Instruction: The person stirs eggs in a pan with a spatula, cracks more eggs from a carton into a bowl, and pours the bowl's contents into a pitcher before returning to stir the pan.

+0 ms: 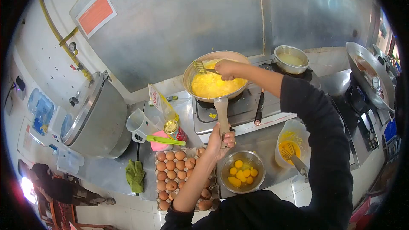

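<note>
Steel surface (98,170), lower half of frame. Stove (198,121), centre to right. Frying pan (221,110), upper centre on the stove, containing yellow egg mixture (211,88) — left hand (221,139) closed around its handle. Egg tray (218,200), lower centre; steel bowl (259,187) of cracked eggs just beside it. Slotted turner (199,66) — head in the pan, handle gripped in the closed right hand (228,69).
</note>
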Tool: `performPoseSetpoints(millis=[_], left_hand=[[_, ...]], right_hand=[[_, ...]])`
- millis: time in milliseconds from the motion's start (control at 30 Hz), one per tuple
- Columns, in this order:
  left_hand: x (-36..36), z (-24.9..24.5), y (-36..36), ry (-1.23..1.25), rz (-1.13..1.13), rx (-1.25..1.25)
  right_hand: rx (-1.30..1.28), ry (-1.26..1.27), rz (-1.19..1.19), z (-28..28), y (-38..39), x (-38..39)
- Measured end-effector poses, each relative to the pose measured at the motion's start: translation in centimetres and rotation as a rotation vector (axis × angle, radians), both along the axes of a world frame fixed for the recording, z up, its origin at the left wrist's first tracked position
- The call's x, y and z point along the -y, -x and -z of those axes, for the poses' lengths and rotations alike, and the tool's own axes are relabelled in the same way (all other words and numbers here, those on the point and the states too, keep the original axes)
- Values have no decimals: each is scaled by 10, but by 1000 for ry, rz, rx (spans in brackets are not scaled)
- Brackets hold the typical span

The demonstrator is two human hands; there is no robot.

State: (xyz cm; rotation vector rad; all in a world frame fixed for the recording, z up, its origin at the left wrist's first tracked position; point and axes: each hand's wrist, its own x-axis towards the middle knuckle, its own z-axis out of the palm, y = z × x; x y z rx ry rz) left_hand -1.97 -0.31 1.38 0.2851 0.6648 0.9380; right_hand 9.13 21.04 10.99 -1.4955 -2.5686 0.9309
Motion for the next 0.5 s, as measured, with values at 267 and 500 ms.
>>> performPoseSetpoints(millis=[267,500], left_hand=[[-2,3,3,-30,11,-9],[-2,2,4,-12,36,24]], right_hand=[[-40,373,-9,-67,-39,34],[409,-327,-512,-20,19,37]])
